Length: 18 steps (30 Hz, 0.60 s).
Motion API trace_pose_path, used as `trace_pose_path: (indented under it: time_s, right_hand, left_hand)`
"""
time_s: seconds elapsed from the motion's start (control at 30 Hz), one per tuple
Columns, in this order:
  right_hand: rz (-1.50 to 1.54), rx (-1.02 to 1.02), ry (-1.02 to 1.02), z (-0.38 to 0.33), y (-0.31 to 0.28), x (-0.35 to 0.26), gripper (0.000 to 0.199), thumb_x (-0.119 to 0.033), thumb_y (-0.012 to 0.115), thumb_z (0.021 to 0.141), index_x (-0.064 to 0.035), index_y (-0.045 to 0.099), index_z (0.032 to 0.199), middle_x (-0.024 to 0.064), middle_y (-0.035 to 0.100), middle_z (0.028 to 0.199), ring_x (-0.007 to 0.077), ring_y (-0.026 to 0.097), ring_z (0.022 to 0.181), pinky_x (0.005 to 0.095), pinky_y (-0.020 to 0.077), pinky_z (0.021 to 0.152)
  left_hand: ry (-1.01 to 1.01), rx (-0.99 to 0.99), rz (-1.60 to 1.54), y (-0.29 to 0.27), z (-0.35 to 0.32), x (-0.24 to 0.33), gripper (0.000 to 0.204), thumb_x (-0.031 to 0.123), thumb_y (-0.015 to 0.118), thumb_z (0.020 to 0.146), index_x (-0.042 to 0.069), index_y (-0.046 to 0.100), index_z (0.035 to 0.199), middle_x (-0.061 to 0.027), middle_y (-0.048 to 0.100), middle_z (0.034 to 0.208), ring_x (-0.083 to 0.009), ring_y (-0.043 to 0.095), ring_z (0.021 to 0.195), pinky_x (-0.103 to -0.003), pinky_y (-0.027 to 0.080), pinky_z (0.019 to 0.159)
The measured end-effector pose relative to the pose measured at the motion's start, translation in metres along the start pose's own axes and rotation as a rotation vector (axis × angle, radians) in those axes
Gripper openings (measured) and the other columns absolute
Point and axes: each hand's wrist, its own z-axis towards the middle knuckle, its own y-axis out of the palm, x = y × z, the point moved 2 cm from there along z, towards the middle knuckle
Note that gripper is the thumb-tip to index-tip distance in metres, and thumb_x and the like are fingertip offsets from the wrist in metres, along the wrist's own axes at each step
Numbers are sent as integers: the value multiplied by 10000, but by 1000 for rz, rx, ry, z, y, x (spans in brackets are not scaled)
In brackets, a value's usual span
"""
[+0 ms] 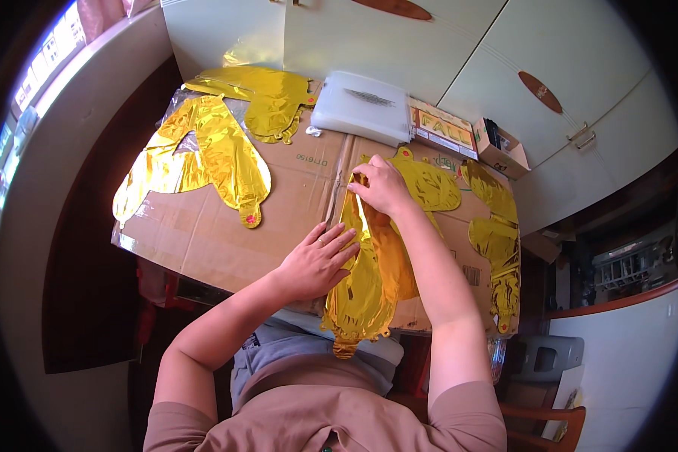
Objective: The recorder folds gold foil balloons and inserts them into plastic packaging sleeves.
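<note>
A flat gold foil balloon [363, 297] lies lengthwise before me, its near end hanging over the cardboard's front edge. My right hand [384, 187] pinches its far end between thumb and fingers. Part of the foil beside it, toward the right, looks folded and orange in shade. Fingers spread, my left hand [318, 260] rests flat against the balloon's left edge and the cardboard [294, 192]. Beyond my right hand lies another gold foil piece [432, 187], partly hidden by the hand and forearm.
More flat gold foil balloons lie around: an angular one [230, 162] at left, one [273, 98] at far left, one [496, 241] along the right edge. At the back stand a translucent plastic case [361, 113], a printed box [443, 129] and a small open carton [505, 154], against pale cabinets [384, 45].
</note>
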Motion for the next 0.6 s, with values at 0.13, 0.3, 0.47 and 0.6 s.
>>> trace_pose_path:
  time_s: [0.13, 0.3, 0.47, 0.6]
  right_hand:
    - [37, 49, -5, 1, 6, 7, 391, -360, 776, 828, -152, 722, 1154, 132, 629, 1077, 348, 624, 1064, 458, 491, 963]
    - [18, 45, -38, -1, 5, 4, 392, -336, 772, 841, -186, 715, 1198, 108, 619, 1035, 320, 628, 1030, 440, 497, 935]
    - [21, 94, -114, -6, 7, 1, 344, -302, 753, 856, -195, 717, 1180, 67, 627, 1044, 302, 628, 1044, 453, 487, 935]
    - [-24, 148, -183, -11, 7, -6, 280, -281, 750, 857, -185, 738, 1119, 34, 636, 1013, 268, 623, 1013, 430, 474, 914]
  left_hand:
    - [4, -14, -3, -1, 1, 0, 619, 373, 647, 941, 87, 496, 1469, -151, 459, 1537, -337, 377, 1463, -535, 244, 1218]
    - [-4, -38, -28, -7, 0, 1, 627, 415, 617, 959, 84, 484, 1474, -170, 440, 1547, -339, 363, 1470, -536, 227, 1224]
    - [4, -50, -21, -6, 1, 0, 620, 422, 608, 963, 84, 488, 1469, -185, 433, 1546, -341, 359, 1473, -535, 224, 1225]
    - [2, -51, -25, -6, -1, 0, 611, 424, 599, 968, 86, 492, 1466, -184, 434, 1545, -343, 359, 1473, -536, 224, 1225]
